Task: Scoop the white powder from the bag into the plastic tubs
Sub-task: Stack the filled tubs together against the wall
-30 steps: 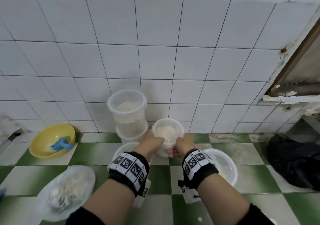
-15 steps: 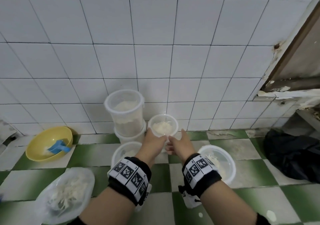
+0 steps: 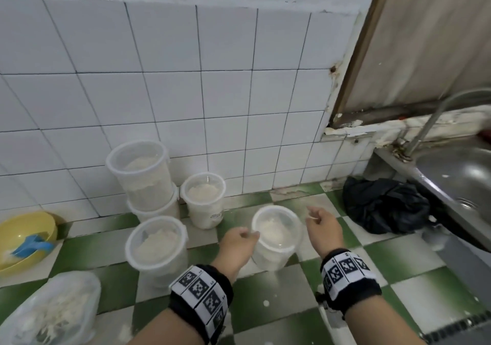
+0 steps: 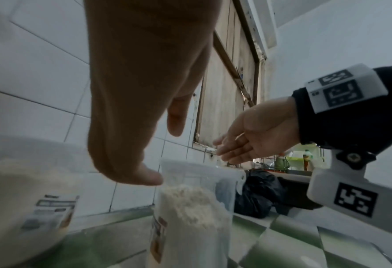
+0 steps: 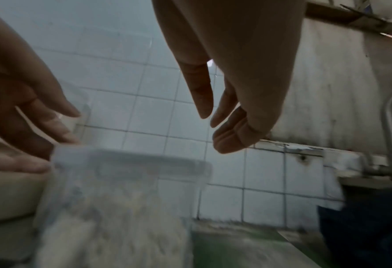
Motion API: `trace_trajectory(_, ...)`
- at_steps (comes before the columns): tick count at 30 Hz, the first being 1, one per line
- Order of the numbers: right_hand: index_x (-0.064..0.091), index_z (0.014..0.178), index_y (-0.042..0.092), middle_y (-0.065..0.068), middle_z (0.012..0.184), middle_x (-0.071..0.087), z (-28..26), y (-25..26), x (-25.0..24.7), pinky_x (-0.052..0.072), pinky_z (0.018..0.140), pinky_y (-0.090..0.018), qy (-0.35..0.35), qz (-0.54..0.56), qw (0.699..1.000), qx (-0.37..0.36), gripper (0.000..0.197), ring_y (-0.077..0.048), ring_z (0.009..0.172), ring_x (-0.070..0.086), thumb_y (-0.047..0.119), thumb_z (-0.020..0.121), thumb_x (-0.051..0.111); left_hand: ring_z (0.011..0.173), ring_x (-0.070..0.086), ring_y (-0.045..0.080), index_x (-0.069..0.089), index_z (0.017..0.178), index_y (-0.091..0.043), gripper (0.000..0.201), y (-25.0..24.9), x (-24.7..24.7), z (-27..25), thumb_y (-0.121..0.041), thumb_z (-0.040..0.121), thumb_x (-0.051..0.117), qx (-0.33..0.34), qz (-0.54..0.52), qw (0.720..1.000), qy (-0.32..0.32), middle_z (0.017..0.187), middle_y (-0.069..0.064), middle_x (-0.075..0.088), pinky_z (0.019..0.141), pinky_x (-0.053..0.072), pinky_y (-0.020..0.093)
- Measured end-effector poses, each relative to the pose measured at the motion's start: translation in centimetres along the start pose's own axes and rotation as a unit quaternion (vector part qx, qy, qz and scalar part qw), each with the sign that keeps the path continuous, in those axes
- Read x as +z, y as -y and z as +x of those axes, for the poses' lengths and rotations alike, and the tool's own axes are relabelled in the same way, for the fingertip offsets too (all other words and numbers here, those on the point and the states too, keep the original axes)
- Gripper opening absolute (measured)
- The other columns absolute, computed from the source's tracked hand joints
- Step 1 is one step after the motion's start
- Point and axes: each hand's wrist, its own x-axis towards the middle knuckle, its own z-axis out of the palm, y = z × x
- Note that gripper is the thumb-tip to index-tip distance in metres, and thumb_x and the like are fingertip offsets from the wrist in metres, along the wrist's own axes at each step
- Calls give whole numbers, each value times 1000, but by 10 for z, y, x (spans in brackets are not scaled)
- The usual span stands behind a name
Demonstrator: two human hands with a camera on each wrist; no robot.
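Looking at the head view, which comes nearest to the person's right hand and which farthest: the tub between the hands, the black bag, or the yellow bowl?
From the right hand:
1. Tub between the hands, just to its left.
2. Black bag, on its right, by the sink.
3. Yellow bowl, far left.

We record even, diffuse light in the head view; the white wall tiles (image 3: 186, 92) read bright with no hard shadows. Tile lines bow toward the frame edges, a wide-angle distortion. The sink (image 3: 457, 182) carries soft glare. Both wrist views are dimmer and bluish. There the left hand (image 4: 144, 81) and right hand (image 5: 241, 76) appear dark and backlit against the wall. The nearest tub (image 5: 121, 199) is smeared by blur in the right wrist view; the label on a tub (image 4: 50, 215) is unfocused.
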Motion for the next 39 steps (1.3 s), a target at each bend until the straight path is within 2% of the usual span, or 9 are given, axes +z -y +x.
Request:
trace_trajectory(2,55,129,9,-7,129,59,12,-14,1,42,102,-35,61,-18,998,20,37,-24,115,56,17,93,50,106,61,22,66,116,-8,28,3,9,4,-24,93,65,0,4,1000,-23,112,4,67,101,48,39)
trace_trajectory(5,67,100,0,-18,98,70,24,-23,9,52,88,-50,120,-16,992,21,29,-34,94,65,19,94,47,101,61,21,71,104,-10,17,5,19,7,-18,89,71,-17,-40,996,-76,104,4,68,95,46,32)
trace_trajectory(13,69,74,16,-8,77,71,44,-6,25,56,82,-42,132,17,991,7,23,-24,77,68,23,92,56,92,58,10,62,86,-28,22,-12,26,22,-10,98,55,1,-162,976,-147,95,-8,64,91,46,31)
trace_trajectory(16,67,78,9,-7,75,70,59,9,34,55,68,-30,131,35,991,4,24,-14,65,66,24,93,55,99,63,15,67,98,-29,23,-27,26,38,-11,98,52,34,-164,976,-136,105,-2,70,91,54,39)
trace_trajectory(19,67,84,3,-6,77,71,79,22,40,46,58,-21,132,17,991,-6,28,-6,61,63,27,93,55,101,60,10,63,110,-27,26,-41,26,56,-7,99,50,63,-167,972,-151,110,-7,68,75,49,23)
trace_trajectory(22,66,88,0,-8,76,71,100,33,46,49,66,-24,140,20,990,-16,25,-8,61,64,22,93,56,101,54,7,54,119,-29,37,-50,26,69,0,96,53,74,-168,967,-176,105,-14,59,84,42,22)
trace_trajectory(27,64,94,-4,-15,81,72,126,46,50,55,63,-28,162,29,986,-13,17,-12,62,66,12,90,58,111,57,6,54,136,-17,46,-51,28,87,-4,93,61,87,-139,966,-202,128,-4,62,96,41,23)
trace_trajectory(35,62,97,5,-12,84,71,128,37,54,58,78,-42,177,83,981,12,15,-20,71,70,16,86,65,109,58,3,56,115,-29,37,-46,33,89,-8,88,70,141,-78,960,-231,113,-13,61,93,42,18)
trace_trajectory(39,51,105,20,-5,90,65,107,32,58,55,80,-48,121,110,987,1,27,-25,82,65,23,83,67,102,58,5,57,113,-18,22,-46,24,68,-19,93,65,131,-82,956,-250,112,-10,60,85,41,16)
